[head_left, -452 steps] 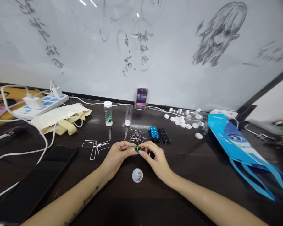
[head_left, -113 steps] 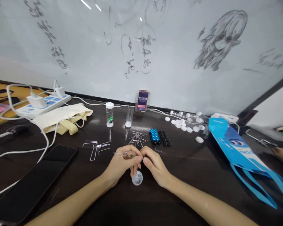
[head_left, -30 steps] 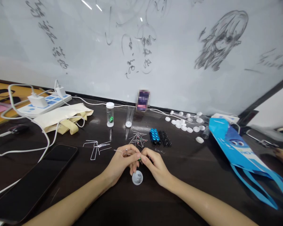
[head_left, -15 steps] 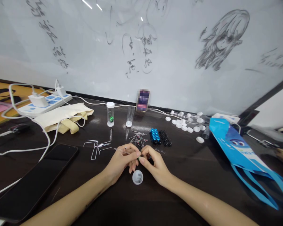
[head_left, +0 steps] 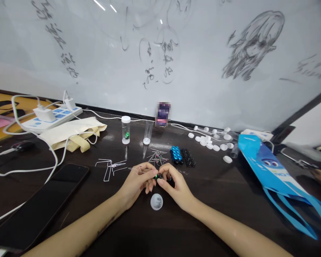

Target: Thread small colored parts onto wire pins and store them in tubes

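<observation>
My left hand (head_left: 139,181) and my right hand (head_left: 173,185) meet over the dark table, fingertips pinched together. Between them sits a small green bead (head_left: 156,176) on a thin metal wire (head_left: 135,169) that sticks out to the left of my left fingers. A small white cap (head_left: 156,201) lies on the table just below my hands. Behind my hands lie a heap of thin wires (head_left: 157,157), a cluster of blue beads (head_left: 175,154) and a cluster of black beads (head_left: 187,157).
A capped vial (head_left: 125,129) with a green bead and an open tube (head_left: 147,131) stand further back. Bent wires (head_left: 109,167), a black phone (head_left: 40,205), a cloth bag (head_left: 71,132) and a power strip (head_left: 49,115) lie left. White caps (head_left: 211,141) and a blue bag (head_left: 270,167) lie right.
My hands have lifted slightly up and away from the white cap, still pinching the wire. The green bead now shows between my fingertips.
</observation>
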Action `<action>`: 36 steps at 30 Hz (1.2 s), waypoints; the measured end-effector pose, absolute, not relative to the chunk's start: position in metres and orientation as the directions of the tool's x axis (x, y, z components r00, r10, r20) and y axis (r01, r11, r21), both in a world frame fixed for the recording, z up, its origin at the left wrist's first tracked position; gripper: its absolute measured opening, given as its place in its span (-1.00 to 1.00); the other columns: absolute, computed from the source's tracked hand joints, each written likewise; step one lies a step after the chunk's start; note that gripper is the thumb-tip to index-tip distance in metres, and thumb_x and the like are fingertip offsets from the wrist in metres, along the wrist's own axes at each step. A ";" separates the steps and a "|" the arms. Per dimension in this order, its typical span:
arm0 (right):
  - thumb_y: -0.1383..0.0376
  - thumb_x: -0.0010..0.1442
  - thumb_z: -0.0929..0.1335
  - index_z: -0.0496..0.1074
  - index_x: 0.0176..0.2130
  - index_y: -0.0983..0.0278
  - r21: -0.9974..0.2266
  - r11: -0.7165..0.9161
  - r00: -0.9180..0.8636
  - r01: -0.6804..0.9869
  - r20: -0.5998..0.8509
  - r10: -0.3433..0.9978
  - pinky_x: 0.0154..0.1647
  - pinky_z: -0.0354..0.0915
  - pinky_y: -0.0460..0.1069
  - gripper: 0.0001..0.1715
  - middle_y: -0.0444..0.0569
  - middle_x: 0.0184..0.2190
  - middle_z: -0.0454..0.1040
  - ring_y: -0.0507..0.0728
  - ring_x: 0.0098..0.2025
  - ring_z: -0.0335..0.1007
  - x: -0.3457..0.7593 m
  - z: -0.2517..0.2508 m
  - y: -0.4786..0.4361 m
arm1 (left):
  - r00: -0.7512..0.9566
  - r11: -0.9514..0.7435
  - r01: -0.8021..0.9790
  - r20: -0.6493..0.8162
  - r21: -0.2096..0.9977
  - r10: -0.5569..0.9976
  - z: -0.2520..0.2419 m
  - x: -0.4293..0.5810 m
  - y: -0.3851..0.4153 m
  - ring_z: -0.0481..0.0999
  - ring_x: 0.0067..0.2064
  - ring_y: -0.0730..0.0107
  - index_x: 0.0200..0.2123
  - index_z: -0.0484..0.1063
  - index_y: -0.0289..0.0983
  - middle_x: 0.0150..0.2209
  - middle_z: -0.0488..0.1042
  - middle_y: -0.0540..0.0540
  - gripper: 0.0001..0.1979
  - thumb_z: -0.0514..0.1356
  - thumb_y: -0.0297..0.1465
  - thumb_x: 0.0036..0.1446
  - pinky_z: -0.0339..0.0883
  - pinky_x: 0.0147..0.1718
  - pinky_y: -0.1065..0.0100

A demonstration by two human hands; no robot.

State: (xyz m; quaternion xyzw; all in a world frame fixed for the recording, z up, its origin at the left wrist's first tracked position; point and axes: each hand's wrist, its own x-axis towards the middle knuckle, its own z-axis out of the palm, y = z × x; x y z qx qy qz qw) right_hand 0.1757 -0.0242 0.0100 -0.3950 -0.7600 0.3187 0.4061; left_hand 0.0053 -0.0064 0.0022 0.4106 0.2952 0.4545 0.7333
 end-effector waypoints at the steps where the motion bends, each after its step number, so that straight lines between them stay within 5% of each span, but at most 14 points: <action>1: 0.21 0.30 0.29 0.31 -0.20 0.24 -0.802 0.482 -0.359 0.354 0.359 0.862 -0.28 0.20 -0.04 -0.86 -0.10 -0.34 0.30 0.06 -0.36 0.21 0.176 0.010 -0.024 | 0.411 0.248 -0.421 -0.060 0.872 0.910 0.003 0.005 -0.007 0.30 -0.69 0.62 -0.42 0.39 -0.32 -0.62 0.45 0.02 -0.79 0.31 -0.31 0.04 0.09 -0.75 0.61; 13: 0.16 0.40 0.13 0.28 -0.54 0.28 -0.765 0.462 -0.416 0.449 0.279 0.866 -0.34 0.14 -0.05 -0.47 -0.15 -0.57 0.35 0.02 -0.48 0.26 0.179 0.007 -0.023 | 0.449 0.237 -0.355 -0.058 0.904 0.892 0.004 0.009 -0.011 0.32 -0.69 0.58 -0.42 0.41 -0.32 -0.63 0.44 0.00 -0.79 0.31 -0.29 0.03 0.11 -0.76 0.60; 24: 0.25 0.22 0.34 0.28 -0.30 0.23 -0.796 0.508 -0.340 0.329 0.402 0.850 -0.34 0.18 -0.05 -0.87 -0.14 -0.40 0.24 0.05 -0.39 0.17 0.176 0.009 -0.024 | 0.418 0.257 -0.422 -0.065 0.870 0.906 0.002 0.007 -0.007 0.29 -0.69 0.62 -0.44 0.41 -0.32 -0.63 0.44 0.01 -0.78 0.33 -0.30 0.01 0.09 -0.75 0.61; 29: 0.23 0.25 0.33 0.29 -0.32 0.24 -0.803 0.491 -0.354 0.337 0.375 0.857 -0.36 0.17 -0.06 -0.86 -0.14 -0.43 0.26 0.05 -0.40 0.19 0.177 0.009 -0.024 | 0.424 0.248 -0.408 -0.059 0.879 0.904 0.003 0.007 -0.008 0.29 -0.69 0.62 -0.44 0.41 -0.32 -0.64 0.43 0.02 -0.78 0.32 -0.29 0.02 0.08 -0.75 0.60; 36: 0.15 0.38 0.18 0.32 -0.47 0.28 -0.821 0.428 -0.412 0.379 0.264 0.872 -0.34 0.17 -0.06 -0.56 -0.13 -0.51 0.34 0.04 -0.43 0.27 0.178 0.008 -0.022 | 0.444 0.240 -0.388 -0.048 0.890 0.895 0.004 0.008 -0.010 0.31 -0.69 0.60 -0.42 0.40 -0.32 -0.62 0.45 0.00 -0.80 0.30 -0.31 0.05 0.11 -0.75 0.60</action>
